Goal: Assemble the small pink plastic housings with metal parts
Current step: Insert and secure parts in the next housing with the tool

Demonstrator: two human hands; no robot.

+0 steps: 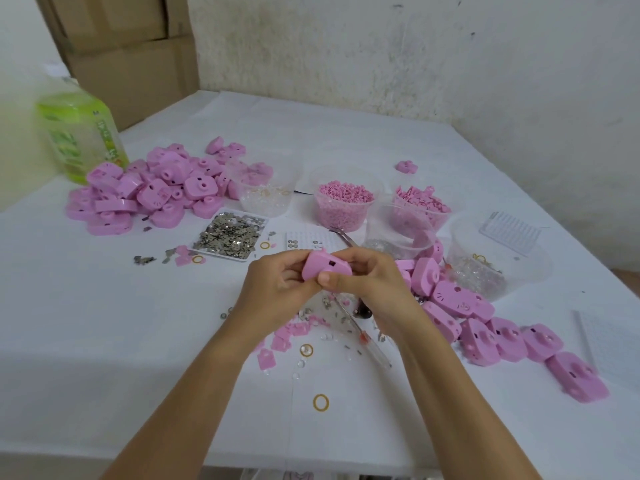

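Note:
A small pink housing (323, 266) is lifted above the table's middle, gripped from both sides. My left hand (277, 282) curls its fingers round the housing's left end. My right hand (367, 282) grips the right end, thumb pressed on the lower front edge. A heap of pink housings (145, 188) lies at the far left. More pink housings (485, 327) trail along the right. A white tray of small metal parts (230, 233) sits just beyond my hands. Loose metal bits and pink pieces (311, 320) lie under my hands.
Clear tubs hold pink pellets (346, 202), pink flat pieces (420, 202) and clear bits (265, 197). A green bottle (81, 133) stands far left. Tweezers (343, 235), a screwdriver (367, 341) and yellow rubber bands (321, 402) lie on the white table (104, 323).

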